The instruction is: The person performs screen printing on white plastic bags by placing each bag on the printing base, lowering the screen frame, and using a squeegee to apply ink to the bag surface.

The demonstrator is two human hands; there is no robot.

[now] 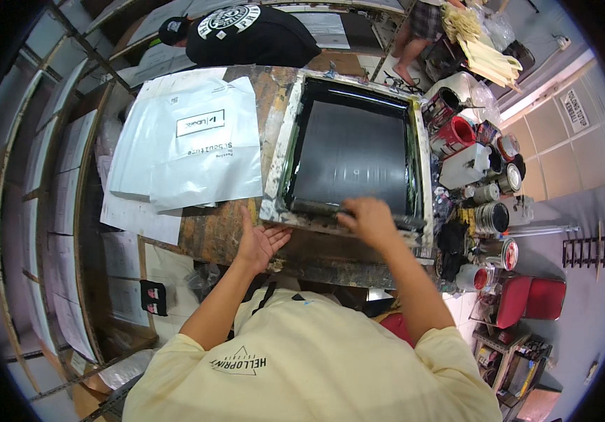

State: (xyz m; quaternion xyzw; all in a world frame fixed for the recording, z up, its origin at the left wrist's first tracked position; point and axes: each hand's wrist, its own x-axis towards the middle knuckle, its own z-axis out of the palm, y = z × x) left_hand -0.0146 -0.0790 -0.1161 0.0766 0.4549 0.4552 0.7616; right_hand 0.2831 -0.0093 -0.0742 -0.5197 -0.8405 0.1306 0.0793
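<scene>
A screen-printing frame (282, 148) with a dark, ink-covered mesh lies flat on a stained wooden worktable (218, 232). My right hand (367, 219) is closed on the handle of a squeegee (316, 207) that lies across the near end of the mesh. My left hand (259, 243) is open, palm up, at the frame's near left corner; it holds nothing. A stack of white plastic mailer bags (190, 141) lies left of the frame.
Several ink cans and tubs (481, 183) crowd the table's right side, some red inside. White sheets fill racks (56, 183) on the left. A person in a black shirt and cap (246, 32) bends over at the far end. Red stools (534, 299) stand lower right.
</scene>
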